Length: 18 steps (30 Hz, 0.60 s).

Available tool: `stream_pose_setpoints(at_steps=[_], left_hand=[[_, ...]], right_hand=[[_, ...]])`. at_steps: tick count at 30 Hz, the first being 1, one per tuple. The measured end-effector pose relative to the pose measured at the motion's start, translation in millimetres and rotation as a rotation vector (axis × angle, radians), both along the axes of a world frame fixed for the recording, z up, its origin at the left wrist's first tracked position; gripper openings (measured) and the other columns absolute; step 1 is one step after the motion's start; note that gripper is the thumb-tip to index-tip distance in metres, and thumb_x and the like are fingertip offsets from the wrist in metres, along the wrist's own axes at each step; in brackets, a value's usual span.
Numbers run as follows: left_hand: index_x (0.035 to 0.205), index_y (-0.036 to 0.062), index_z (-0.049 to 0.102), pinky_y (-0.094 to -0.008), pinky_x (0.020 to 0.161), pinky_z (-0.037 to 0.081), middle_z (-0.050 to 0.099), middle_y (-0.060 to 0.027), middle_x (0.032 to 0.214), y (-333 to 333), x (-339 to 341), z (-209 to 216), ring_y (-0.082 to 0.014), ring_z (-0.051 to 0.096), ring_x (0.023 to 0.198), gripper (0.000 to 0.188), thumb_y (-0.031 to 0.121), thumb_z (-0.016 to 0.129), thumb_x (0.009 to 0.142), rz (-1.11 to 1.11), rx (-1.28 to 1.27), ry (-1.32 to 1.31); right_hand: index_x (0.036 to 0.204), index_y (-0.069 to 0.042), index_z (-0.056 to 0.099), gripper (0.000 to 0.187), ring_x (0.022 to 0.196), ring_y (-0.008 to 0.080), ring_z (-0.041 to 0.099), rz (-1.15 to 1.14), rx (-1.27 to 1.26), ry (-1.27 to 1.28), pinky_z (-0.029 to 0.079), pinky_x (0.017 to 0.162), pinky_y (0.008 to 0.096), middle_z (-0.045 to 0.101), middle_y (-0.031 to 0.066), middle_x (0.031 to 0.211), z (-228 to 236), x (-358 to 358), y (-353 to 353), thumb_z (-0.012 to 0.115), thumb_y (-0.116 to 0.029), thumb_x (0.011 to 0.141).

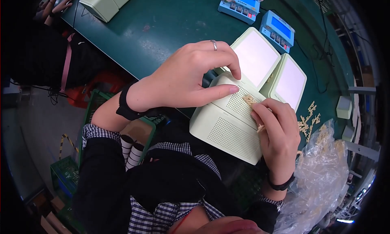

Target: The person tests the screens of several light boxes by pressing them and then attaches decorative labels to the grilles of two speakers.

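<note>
Two pale green casings with perforated grilles lie side by side in front of me, a far one (pixel 229 105) and a near one (pixel 233 137). Over the far grille is my left hand (pixel 191 73), its thumb resting near the holes and its index finger curved apart from it, with nothing between them. My right hand (pixel 278 132) is closed at the right end of the casings. Its thumb and fingers pinch a small beige plastic piece (pixel 248 100), which sticks out over the grille. More beige shows under those fingers, partly hidden.
Beyond the casings lie two pale green boxes with white panels (pixel 255 57) (pixel 290 80). Blue devices with screens (pixel 239 5) (pixel 278 30) stand at the back. To the right are loose beige pieces (pixel 308 122) and a clear plastic bag (pixel 321 177). Another person's hand (pixel 63 5) shows far left.
</note>
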<state>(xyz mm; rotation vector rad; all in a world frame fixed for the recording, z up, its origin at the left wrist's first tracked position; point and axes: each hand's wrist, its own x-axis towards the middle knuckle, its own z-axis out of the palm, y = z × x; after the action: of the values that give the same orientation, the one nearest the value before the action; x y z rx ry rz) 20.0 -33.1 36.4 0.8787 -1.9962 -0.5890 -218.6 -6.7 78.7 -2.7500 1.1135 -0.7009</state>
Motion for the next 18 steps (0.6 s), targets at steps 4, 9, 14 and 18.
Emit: stream_pose_setpoints(at_steps=[4,9,14,18], left_hand=[[0.09,0.0014,0.068,-0.0322,0.08,0.053,0.066,-0.0113,0.1,2,0,1,-0.0241,0.066,0.092,0.016,0.008,0.076,0.078,-0.001,-0.001,0.01],[0.091,0.0017,0.068,-0.0325,0.08,0.053,0.066,-0.0111,0.1,4,3,1,-0.0243,0.066,0.092,0.017,0.008,0.076,0.078,0.006,-0.009,0.006],[0.091,0.002,0.068,-0.0322,0.08,0.053,0.067,-0.0106,0.101,3,4,-1,-0.0241,0.066,0.092,0.017,0.009,0.076,0.078,0.021,-0.001,-0.012],[0.091,0.0022,0.068,-0.0322,0.08,0.053,0.067,-0.0103,0.101,3,7,-1,-0.024,0.066,0.092,0.016,0.009,0.076,0.078,0.027,0.008,-0.003]], right_hand=[[0.097,-0.001,0.068,0.028,0.085,0.0276,0.063,-0.033,0.054,0.046,0.051,0.07,0.033,0.062,0.012,0.096,8,6,1,0.067,0.009,0.072],[0.098,-0.001,0.068,0.033,0.083,0.027,0.063,0.007,0.089,-0.013,0.052,0.07,0.033,0.062,0.0122,0.098,6,4,-2,0.063,0.013,0.069],[0.099,0.0,0.069,0.036,0.079,0.0251,0.064,0.053,0.1,-0.07,0.053,0.068,0.0317,0.063,0.0116,0.098,-2,-4,-1,0.062,0.015,0.068],[0.099,0.0,0.069,0.036,0.077,0.0239,0.064,0.059,0.097,-0.067,0.053,0.066,0.0309,0.063,0.0113,0.097,-2,-2,-2,0.062,0.015,0.067]])
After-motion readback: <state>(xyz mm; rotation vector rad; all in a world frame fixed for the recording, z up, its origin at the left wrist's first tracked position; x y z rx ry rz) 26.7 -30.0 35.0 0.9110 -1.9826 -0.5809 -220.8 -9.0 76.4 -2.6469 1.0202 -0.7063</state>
